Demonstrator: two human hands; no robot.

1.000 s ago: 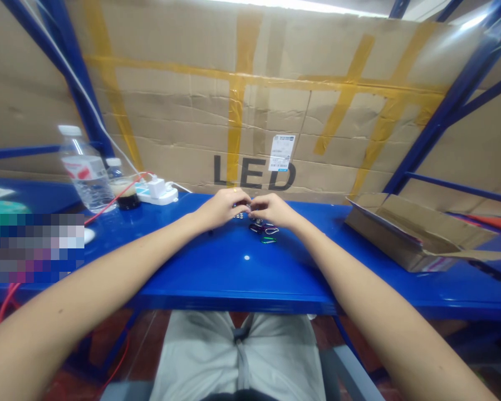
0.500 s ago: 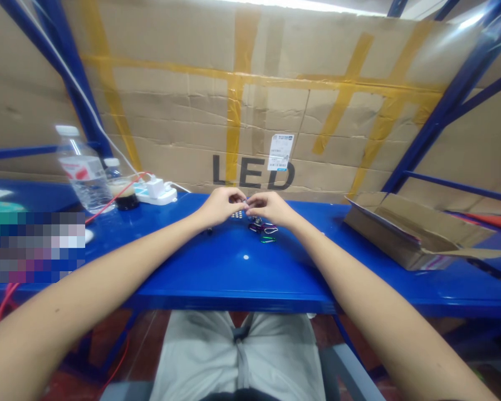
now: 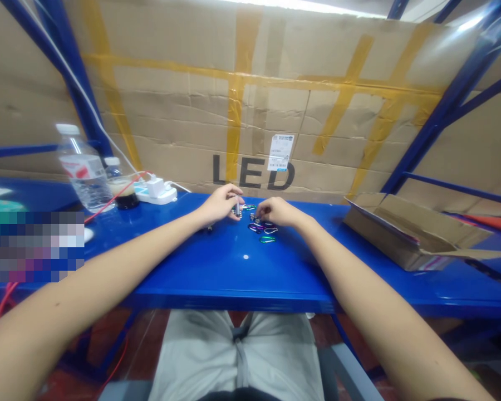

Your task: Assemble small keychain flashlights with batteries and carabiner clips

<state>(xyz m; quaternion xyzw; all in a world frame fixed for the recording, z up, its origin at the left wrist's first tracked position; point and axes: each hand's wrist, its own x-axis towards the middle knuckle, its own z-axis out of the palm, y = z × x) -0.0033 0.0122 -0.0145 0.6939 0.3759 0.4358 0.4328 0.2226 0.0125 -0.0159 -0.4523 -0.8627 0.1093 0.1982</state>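
My left hand (image 3: 220,205) is above the blue table, its fingers curled round a small silvery piece (image 3: 237,206) too small to name. Shiny little metal parts lie just under those fingertips. To the right, my right hand (image 3: 278,211) points its closed fingers down at a small cluster of metal pieces (image 3: 253,217); whatever is between the fingertips is hidden. In front of it lie a purple carabiner (image 3: 255,227), a silvery carabiner (image 3: 271,230) and a green carabiner (image 3: 268,239). Another greenish clip (image 3: 249,207) rests between the hands.
An open cardboard box (image 3: 404,239) stands at right. At left are a water bottle (image 3: 83,172), a small bottle of dark liquid (image 3: 126,197), a white power strip (image 3: 158,193) and a red cable (image 3: 119,194). A big cardboard sheet (image 3: 171,122) rises behind the blue table (image 3: 234,284).
My hands were together at the fingertips and are now apart. The right hand has moved right and down to the metal pieces; the greenish clip between them has come into view.
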